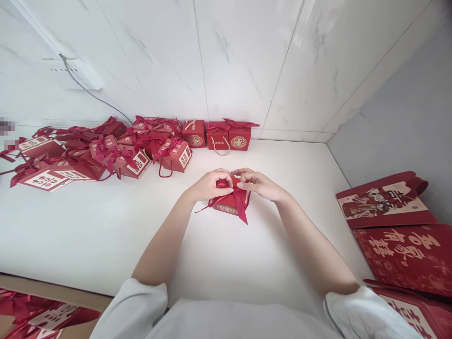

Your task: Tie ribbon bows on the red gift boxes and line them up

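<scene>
A small red gift box point(228, 203) with a dark red ribbon point(239, 202) stands on the white table point(106, 235) in front of me. Both hands sit on its top. My left hand point(210, 184) is curled, its fingers pinching the ribbon at the box's top left. My right hand point(256, 182) pinches the ribbon at the top right, fingers pressed together. Two ribbon tails hang down the box's front, one left, one right.
Several finished red ribbon boxes point(106, 150) lie heaped at the back left, with three more point(219, 134) standing along the wall. Large red paper bags point(399, 226) lie at the right edge. More red boxes point(38, 315) rest low at the left, below the table edge.
</scene>
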Demonstrator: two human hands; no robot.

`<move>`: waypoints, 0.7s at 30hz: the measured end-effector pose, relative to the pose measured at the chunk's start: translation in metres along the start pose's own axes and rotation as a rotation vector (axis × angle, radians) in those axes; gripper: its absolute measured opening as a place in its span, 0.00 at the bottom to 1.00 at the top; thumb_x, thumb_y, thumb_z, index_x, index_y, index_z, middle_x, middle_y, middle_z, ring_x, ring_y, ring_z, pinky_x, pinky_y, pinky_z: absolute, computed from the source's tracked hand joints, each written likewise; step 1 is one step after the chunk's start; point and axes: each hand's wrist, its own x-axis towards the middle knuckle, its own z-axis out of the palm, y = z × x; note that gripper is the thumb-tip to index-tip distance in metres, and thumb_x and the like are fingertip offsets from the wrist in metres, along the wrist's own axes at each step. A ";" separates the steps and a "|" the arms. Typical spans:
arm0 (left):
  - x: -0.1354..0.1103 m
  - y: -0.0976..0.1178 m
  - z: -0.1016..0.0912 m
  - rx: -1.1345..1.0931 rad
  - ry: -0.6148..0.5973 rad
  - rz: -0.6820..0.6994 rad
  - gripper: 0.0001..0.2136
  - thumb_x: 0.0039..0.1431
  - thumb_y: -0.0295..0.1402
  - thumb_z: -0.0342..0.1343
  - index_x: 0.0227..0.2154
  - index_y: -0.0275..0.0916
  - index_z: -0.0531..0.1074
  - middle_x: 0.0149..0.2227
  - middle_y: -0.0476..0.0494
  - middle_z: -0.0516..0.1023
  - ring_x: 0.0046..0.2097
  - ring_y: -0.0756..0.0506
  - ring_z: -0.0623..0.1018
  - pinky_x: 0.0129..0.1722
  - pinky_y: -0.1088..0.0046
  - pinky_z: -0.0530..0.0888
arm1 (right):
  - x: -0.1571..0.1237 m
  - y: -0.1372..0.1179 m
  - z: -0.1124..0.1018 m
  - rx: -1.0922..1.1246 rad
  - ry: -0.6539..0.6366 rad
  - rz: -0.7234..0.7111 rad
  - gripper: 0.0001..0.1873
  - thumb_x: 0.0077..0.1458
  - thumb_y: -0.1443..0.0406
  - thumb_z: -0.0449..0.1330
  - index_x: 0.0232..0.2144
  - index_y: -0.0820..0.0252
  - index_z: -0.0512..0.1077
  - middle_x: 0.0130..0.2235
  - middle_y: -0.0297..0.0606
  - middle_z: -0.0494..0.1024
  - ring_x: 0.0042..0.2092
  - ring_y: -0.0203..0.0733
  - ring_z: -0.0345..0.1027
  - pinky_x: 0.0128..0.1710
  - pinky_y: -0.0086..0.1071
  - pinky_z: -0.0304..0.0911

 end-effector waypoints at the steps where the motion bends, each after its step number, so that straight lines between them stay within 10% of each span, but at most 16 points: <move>1: 0.001 0.000 0.000 0.005 -0.002 -0.003 0.06 0.53 0.36 0.57 0.32 0.40 0.73 0.46 0.43 0.72 0.50 0.43 0.72 0.53 0.64 0.67 | 0.001 0.002 -0.001 0.015 -0.009 0.012 0.15 0.54 0.55 0.60 0.23 0.59 0.68 0.57 0.39 0.65 0.55 0.45 0.62 0.54 0.42 0.55; 5: -0.001 0.006 -0.002 0.025 -0.001 -0.026 0.07 0.53 0.37 0.56 0.33 0.40 0.72 0.47 0.43 0.71 0.49 0.44 0.72 0.51 0.65 0.68 | 0.002 0.008 -0.002 0.073 0.000 0.026 0.16 0.54 0.55 0.60 0.22 0.60 0.66 0.57 0.39 0.66 0.53 0.45 0.64 0.53 0.41 0.56; 10: -0.021 0.039 -0.007 0.250 0.353 -0.188 0.12 0.58 0.44 0.52 0.35 0.41 0.71 0.42 0.45 0.72 0.45 0.44 0.72 0.38 0.69 0.70 | 0.001 0.007 -0.001 0.092 0.015 0.029 0.18 0.54 0.53 0.60 0.22 0.60 0.64 0.54 0.40 0.68 0.48 0.44 0.67 0.49 0.40 0.60; 21: -0.044 0.046 0.035 0.385 0.391 -0.305 0.07 0.58 0.37 0.51 0.30 0.42 0.71 0.35 0.47 0.74 0.38 0.44 0.74 0.35 0.68 0.68 | 0.001 -0.004 0.010 -0.223 0.117 -0.049 0.21 0.55 0.51 0.57 0.20 0.59 0.61 0.43 0.38 0.73 0.40 0.40 0.65 0.44 0.38 0.60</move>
